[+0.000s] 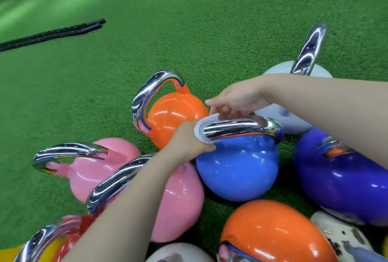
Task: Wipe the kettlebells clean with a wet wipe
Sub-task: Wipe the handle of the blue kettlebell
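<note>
Rope [52,33]: lying far L on the green turf [189,20], well apart from the kettlebells.
Pink kettlebells [92,169]: two sitting L of centre, chrome handles up; L forearm crossing over the nearer one.
Orange kettlebell [174,115]: standing just behind the L hand.
L hand [189,138]: fingers curling round the L end of the blue kettlebell's chrome handle [235,127], w/ the wet wipe [200,128] pressed between palm and metal; thumb lying under the handle.
Blue kettlebell [237,169]: sitting centre frame, handle up.
R hand [235,99]: reaching over the handle's far side, fingers bending down, tips touching the wipe's upper edge; can't tell if pinching it.
Purple kettlebell [340,182]: lying R, under the R forearm.
</note>
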Motion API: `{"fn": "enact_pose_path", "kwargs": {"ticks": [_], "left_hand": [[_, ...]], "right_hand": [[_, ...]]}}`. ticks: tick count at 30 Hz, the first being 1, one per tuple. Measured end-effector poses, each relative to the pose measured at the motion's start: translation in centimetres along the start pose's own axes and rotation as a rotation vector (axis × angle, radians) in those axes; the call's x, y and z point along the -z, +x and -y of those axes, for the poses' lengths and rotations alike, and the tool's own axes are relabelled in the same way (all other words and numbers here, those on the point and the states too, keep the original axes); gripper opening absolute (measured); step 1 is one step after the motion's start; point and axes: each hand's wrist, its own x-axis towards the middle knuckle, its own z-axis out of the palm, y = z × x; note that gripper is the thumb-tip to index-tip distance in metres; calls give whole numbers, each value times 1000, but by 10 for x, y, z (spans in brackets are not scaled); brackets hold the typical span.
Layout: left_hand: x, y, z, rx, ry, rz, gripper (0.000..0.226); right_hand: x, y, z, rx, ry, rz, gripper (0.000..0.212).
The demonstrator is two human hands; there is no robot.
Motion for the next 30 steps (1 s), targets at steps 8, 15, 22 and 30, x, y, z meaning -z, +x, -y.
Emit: {"fn": "enact_pose_path", "kwargs": {"ticks": [8,15,22,30], "left_hand": [[-3,11,-50,-100,750,88,39],[9,-8,-29,-77,394,98,79],[32,-32,-2,17,36,244,62],[48,-23,-10,33,50,295,29]], "right_hand": [[1,-10,2,132,11,-197,25],[-6,-18,18,284,-77,-201,19],[-29,-5,46,155,-593,-100,33],[-22,-3,41,74,-604,113,35]]}}
